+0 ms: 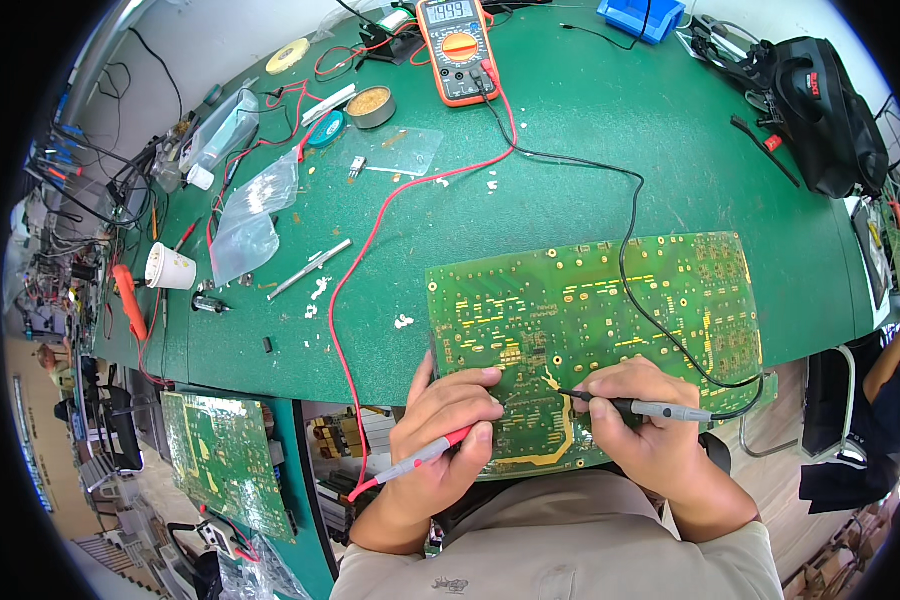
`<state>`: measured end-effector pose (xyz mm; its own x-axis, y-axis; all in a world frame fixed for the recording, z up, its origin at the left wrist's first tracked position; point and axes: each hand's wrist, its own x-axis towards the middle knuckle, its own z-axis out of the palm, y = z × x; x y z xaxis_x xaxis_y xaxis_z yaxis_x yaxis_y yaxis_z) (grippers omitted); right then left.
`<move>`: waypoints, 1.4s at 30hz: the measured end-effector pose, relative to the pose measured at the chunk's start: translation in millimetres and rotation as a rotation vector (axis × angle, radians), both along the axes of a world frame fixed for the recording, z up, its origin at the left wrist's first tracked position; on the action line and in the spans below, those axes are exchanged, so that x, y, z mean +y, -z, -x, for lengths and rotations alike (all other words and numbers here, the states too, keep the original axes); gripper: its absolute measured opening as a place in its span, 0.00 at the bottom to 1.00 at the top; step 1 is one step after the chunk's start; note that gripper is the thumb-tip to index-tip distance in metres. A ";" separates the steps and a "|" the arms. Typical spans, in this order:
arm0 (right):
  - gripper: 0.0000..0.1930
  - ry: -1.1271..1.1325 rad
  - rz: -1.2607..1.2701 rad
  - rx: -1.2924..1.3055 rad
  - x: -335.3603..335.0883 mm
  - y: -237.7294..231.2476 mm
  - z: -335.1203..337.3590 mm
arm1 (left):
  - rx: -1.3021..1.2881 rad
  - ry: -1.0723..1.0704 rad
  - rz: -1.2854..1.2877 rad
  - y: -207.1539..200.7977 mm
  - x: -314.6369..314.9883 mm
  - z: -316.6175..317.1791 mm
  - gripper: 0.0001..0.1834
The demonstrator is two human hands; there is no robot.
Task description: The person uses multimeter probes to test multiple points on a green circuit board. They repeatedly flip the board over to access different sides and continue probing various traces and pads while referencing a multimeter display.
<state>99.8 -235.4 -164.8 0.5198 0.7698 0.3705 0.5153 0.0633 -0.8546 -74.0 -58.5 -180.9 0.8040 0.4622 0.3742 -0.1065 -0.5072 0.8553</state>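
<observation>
A large green circuit board (570,265) lies at the table's near edge, slightly tilted in view. My left hand (440,430) rests over its left side, closed round a red-and-grey test probe (415,462); that probe's tip is hidden by the fingers. In my right hand (650,435) is a black-and-grey test probe (665,410), its thin tip pointing left at a gold trace near the board's middle. Whether the tip touches is too small to tell. A red lead (375,222) and a black lead (638,205) run to an orange multimeter (458,50) with a lit display.
Around the table's left lie a clear plastic bag (255,225), a white cup (170,268), a round tin (370,107) and a metal tweezer-like tool (310,270). A black bag (818,115) and a blue bin (642,18) stand far right. Another circuit board (225,455) lies lower left.
</observation>
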 end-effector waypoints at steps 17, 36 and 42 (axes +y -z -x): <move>0.07 -0.003 0.024 0.107 -3.0 5.7 1.5 | -0.042 0.007 0.004 7.0 3.6 -1.6 0.06; 0.06 0.028 -0.072 0.365 -7.7 -3.6 2.1 | -0.144 -0.002 0.174 11.7 10.7 -0.3 0.06; 0.08 -0.123 -0.078 -0.037 -28.8 -19.3 -12.0 | -0.309 -0.094 0.166 20.1 18.7 -0.7 0.12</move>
<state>111.8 -264.2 -145.4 0.4082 0.7951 0.4486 0.5303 0.1934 -0.8254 -73.3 -39.8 -201.0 0.6160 0.6032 0.5067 -0.3326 -0.3840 0.8614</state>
